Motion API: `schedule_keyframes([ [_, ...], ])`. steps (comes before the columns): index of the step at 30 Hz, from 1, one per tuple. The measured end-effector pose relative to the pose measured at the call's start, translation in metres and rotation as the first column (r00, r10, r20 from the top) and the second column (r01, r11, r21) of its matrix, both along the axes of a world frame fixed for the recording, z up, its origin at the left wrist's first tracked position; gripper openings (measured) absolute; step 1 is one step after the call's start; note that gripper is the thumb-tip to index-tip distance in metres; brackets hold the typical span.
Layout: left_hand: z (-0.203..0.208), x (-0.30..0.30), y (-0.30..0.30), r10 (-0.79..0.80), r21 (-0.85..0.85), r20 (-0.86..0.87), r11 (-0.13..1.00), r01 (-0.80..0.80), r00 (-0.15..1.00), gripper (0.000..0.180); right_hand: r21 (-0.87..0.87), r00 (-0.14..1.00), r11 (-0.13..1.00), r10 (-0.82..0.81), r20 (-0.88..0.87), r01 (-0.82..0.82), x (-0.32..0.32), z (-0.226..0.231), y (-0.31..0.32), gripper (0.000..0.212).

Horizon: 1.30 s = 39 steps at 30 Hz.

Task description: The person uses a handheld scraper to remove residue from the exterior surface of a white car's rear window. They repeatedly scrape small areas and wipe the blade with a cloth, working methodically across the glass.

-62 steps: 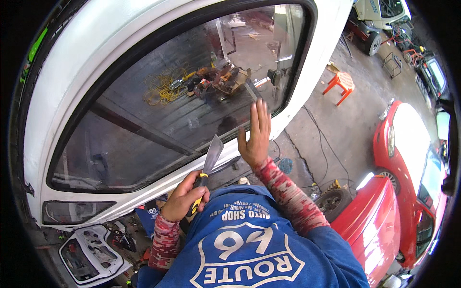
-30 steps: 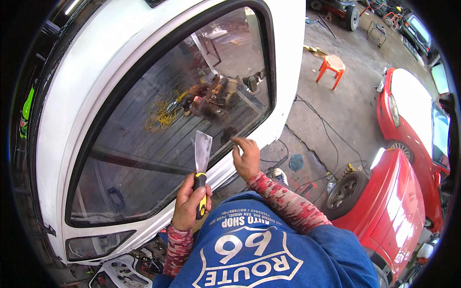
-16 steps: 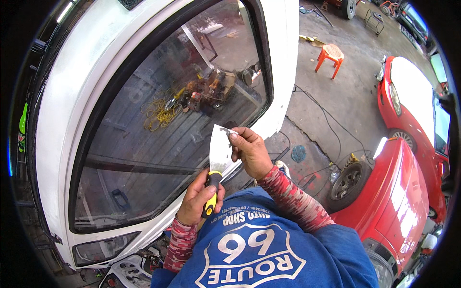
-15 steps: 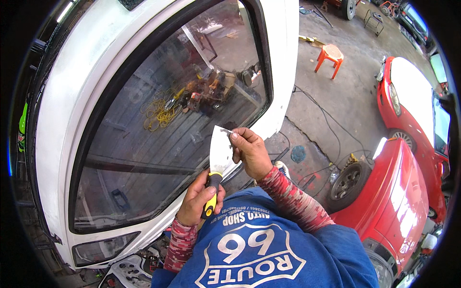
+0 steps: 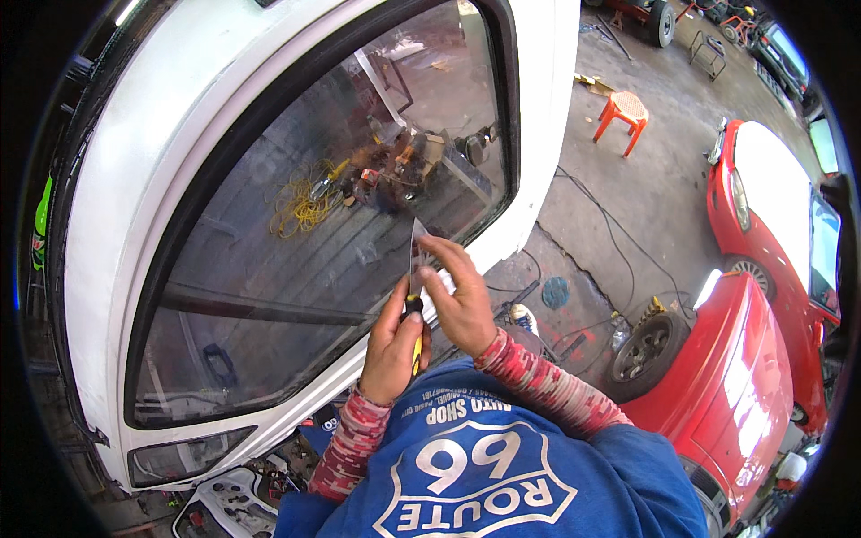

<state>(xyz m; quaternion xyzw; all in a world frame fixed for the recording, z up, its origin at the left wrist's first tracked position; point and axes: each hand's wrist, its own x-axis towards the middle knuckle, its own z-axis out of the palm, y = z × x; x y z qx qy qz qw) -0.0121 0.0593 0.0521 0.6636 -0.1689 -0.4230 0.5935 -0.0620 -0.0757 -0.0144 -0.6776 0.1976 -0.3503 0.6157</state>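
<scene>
My left hand [image 5: 391,351] is closed around the black and yellow handle of a putty knife [image 5: 415,260]. The blade points away from me and is turned nearly edge-on, so little of its flat face shows. Beside the blade is my right hand [image 5: 463,305], its fingers stretched out and the thumb apart from them. The fingertips appear to touch the blade's right side. Just beyond both hands stands a white vehicle body panel [image 5: 117,269] with a large dark-framed window [image 5: 269,269].
Through the glass show a coiled yellow cord [image 5: 300,206] and a heap of tools. An orange stool [image 5: 625,109] stands on the concrete floor. Red cars [image 5: 735,377] are at the right. Black cables [image 5: 619,229] cross the floor, and a loose white panel [image 5: 229,502] lies lower left.
The putty knife has turned from showing its flat face to nearly edge-on. My right fingers have gone from pinching near the blade's tip to stretched out alongside it.
</scene>
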Motion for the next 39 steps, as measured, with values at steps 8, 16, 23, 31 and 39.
schedule_keyframes([
  [8,-0.006,-0.005,-0.041,0.137,-0.010,0.115,0.991,-0.137,0.984,0.057,0.069,0.985,0.983,0.173,0.007,-0.173,0.011,0.016,-0.017,0.060],
  [16,0.012,-0.017,-0.053,0.232,0.043,-0.056,0.972,-0.229,0.971,0.050,0.136,0.961,0.953,0.276,-0.029,-0.270,0.002,0.036,-0.037,0.062],
  [23,0.007,-0.022,-0.060,0.251,0.084,-0.052,0.965,-0.247,0.966,0.055,0.141,0.920,0.923,0.374,-0.118,-0.357,0.004,0.040,-0.049,0.059],
  [31,-0.001,-0.030,-0.065,0.308,0.006,-0.073,0.951,-0.308,0.949,0.060,0.058,0.928,0.929,0.368,-0.052,-0.365,0.007,0.031,-0.059,0.059],
  [39,0.006,-0.038,-0.071,0.352,0.016,-0.022,0.936,-0.351,0.936,0.059,0.234,0.871,0.845,0.491,0.016,-0.481,0.003,0.040,-0.066,0.058],
])
